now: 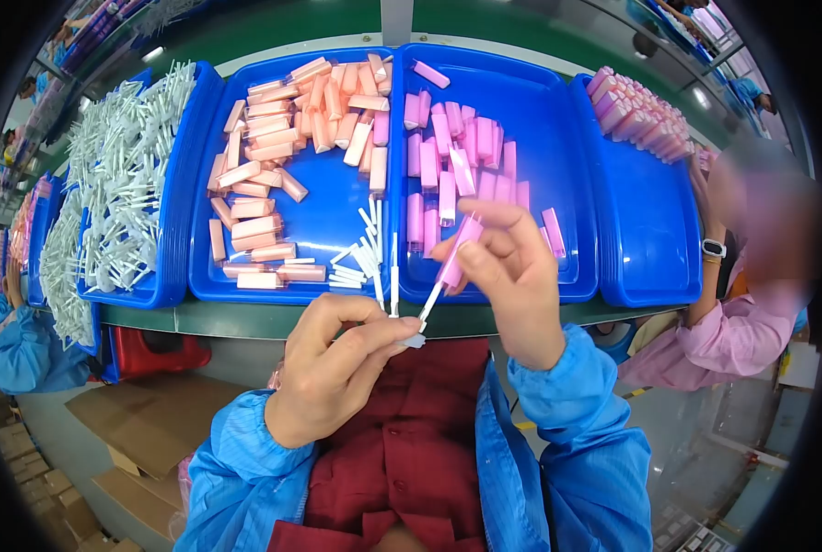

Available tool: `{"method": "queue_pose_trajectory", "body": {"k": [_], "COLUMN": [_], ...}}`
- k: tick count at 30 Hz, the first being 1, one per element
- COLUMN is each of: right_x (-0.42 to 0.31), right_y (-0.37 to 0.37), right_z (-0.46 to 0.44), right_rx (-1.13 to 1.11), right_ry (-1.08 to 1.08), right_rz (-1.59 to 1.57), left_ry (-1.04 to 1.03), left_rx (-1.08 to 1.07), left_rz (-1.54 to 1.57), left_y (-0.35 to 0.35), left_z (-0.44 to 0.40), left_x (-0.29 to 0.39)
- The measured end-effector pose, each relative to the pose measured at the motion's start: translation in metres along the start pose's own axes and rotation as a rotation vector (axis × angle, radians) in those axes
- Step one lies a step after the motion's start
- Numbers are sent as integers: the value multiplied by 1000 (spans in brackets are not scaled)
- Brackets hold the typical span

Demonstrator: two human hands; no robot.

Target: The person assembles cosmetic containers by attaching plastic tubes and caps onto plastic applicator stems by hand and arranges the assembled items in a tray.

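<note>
My left hand (333, 368) pinches the broad pale end (414, 339) of a white stick. The stick's shaft (430, 302) slants up to a pink piece (462, 250), which my right hand (512, 276) holds between thumb and fingers. Stick and pink piece meet in line; how deep the stick sits is hidden. Behind my hands, a blue tray (558, 101) holds many pink pieces (427, 166). Left of it, another blue tray (328, 221) holds peach pieces (268, 138) and several loose white sticks (366, 248).
At the left, a blue tray (187, 166) is heaped with white sticks (135, 166). On the right, a tray (650, 239) holds stacked pink pieces (636, 115), beside a person in a pink sleeve (733, 340). A blue-sleeved person (38, 350) is far left.
</note>
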State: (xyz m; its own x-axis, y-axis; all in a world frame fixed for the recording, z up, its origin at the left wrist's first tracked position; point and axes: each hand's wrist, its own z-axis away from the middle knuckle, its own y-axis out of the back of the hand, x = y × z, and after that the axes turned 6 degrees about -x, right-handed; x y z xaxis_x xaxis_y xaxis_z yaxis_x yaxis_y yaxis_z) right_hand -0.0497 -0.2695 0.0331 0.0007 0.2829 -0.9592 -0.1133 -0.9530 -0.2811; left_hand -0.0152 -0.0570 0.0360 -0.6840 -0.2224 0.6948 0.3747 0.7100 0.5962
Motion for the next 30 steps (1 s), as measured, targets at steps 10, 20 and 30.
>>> {"method": "queue_pose_trajectory", "body": {"k": [10, 20, 30], "right_x": [-24, -19, -9], "right_y": [48, 99, 1], "right_z": [5, -25, -8], "right_rx": [237, 201, -19], "right_ry": [570, 249, -115], "right_rz": [1396, 1898, 33], "left_ry": [-140, -178, -155], "left_rx": [96, 43, -29], "left_rz": [-95, -19, 12], "left_y": [-7, -10, -2], "left_z": [1, -1, 3], "left_x": [-18, -16, 1]}}
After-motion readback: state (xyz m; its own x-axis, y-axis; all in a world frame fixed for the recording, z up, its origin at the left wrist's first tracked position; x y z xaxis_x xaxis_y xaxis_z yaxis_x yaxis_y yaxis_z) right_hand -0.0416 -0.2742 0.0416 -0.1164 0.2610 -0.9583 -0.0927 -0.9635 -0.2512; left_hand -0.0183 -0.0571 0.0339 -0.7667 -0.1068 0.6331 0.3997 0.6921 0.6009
